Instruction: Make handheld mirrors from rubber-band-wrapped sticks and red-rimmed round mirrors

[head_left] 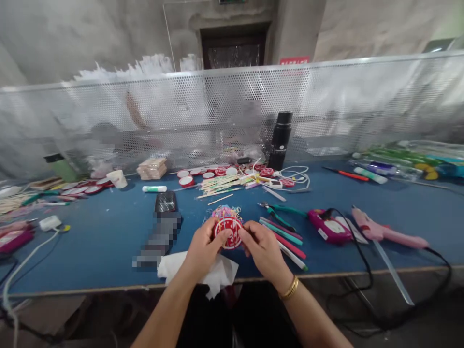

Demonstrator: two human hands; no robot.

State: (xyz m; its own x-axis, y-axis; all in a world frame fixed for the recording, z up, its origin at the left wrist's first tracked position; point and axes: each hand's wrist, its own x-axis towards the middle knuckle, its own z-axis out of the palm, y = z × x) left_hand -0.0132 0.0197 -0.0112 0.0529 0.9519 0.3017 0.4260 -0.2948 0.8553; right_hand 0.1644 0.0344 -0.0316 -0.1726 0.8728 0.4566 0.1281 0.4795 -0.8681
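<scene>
Between my two hands is a round red disc (229, 226) with a white printed pattern; thin strands, possibly rubber bands, run across its face. My left hand (205, 241) grips the disc's left side, thumb on the front. At the right edge, my right hand (264, 247) pinches it with thumb and fingers. Just behind the disc lies a pile of small multicoloured rubber bands (226, 210). Under my left wrist, a crumpled white tissue (224, 268) hangs over the table's front edge. What the fingers behind the disc touch is hidden.
Right of my hands lie coloured pens (290, 241), green-handled pliers (284, 210), a magenta box (329, 226) and a pink glue gun (384, 232) with trailing cord. Behind are wooden sticks (221, 184), more discs and a black bottle (281, 140). A perforated metal screen (232, 111) borders the table.
</scene>
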